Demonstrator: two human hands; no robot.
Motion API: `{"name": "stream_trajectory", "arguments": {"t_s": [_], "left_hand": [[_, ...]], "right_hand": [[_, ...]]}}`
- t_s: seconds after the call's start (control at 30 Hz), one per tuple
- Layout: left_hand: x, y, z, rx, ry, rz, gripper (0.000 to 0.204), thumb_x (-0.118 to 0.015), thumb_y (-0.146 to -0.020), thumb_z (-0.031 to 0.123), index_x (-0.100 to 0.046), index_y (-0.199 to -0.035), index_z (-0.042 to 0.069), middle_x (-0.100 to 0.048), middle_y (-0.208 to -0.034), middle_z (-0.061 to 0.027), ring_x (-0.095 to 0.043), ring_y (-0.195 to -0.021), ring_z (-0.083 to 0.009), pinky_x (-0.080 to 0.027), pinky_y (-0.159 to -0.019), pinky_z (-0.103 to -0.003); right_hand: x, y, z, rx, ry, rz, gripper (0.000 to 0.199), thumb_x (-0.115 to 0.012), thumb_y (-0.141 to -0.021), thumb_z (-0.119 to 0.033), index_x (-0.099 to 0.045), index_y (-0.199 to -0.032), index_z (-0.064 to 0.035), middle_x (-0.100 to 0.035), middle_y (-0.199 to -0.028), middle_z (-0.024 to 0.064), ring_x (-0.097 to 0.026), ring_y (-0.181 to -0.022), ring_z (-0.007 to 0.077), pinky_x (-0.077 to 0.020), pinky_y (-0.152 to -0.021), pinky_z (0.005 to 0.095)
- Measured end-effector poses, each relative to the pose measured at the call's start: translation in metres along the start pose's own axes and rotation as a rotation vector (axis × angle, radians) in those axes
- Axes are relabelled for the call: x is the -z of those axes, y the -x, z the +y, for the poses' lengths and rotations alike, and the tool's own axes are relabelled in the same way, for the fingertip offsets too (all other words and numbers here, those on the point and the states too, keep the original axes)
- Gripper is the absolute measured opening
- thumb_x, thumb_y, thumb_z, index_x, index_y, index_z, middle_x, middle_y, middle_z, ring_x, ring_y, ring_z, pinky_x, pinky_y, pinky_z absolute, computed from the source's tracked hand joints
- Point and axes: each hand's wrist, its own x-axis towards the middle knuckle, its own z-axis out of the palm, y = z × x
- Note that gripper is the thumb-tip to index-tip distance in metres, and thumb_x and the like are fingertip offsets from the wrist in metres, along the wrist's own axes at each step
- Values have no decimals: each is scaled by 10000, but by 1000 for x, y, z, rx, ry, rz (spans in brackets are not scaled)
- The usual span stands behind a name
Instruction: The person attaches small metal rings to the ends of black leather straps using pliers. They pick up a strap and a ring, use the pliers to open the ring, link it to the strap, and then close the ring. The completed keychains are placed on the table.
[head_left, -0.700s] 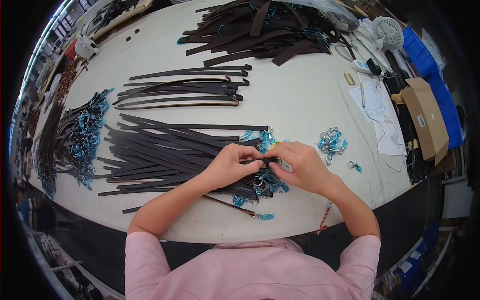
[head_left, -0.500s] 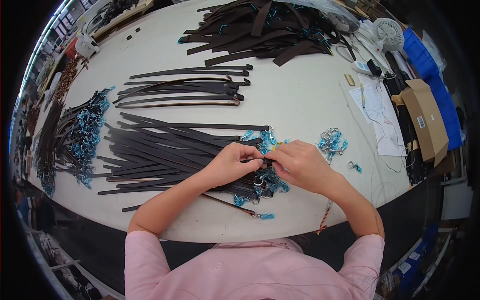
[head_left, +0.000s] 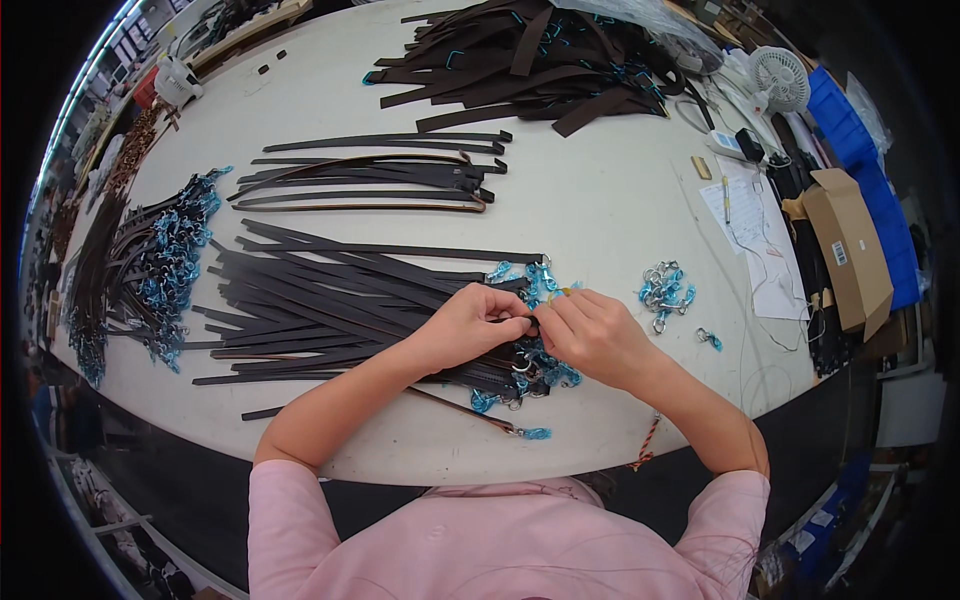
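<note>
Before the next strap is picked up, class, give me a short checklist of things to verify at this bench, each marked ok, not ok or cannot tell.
1. Both hands on the work: left hand and right hand meet at one strap end - ok.
2. Clip fully fastened on that strap: hidden by fingers - cannot tell.
3. Spare clips within reach: small heap of clips lies just right of the right hand - ok.
4. Strap pile lying flat on the table - ok.
5. One loose clip lies apart from the heap - not ok.
</note>
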Motion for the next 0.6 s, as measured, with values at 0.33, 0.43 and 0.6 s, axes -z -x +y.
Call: {"name": "stream_trajectory", "arguments": {"t_s": [0.33,0.43,0.6], "left_hand": [[-1,0,0,2,-71,23,168,-680,-994,94,-728,-1067,-49,-734,-937,-20,-635,-839,-28,-519,-778,-194],[-1,0,-4,-9,-50,37,167,-685,-991,98,-731,-1058,-47,-734,-926,-20,-633,-836,-28,-519,-776,-196],[-3,0,-2,-29,-58,61,173,-701,-968,110,-739,-1036,-44,-725,-869,-13,-606,-796,-26,-498,-730,-203]], "right_hand": [[-10,4,0,-27,-70,95,138,-702,-788,-71,-568,-818,-62,-511,-736,40,-615,-699,192,-545,-672,314],[-9,3,0,-7,-28,86,130,-702,-789,-69,-580,-831,-53,-523,-743,37,-620,-704,188,-551,-682,314],[-8,2,2,51,17,69,112,-694,-796,-59,-596,-846,-43,-546,-755,37,-631,-713,182,-557,-695,311]]}}
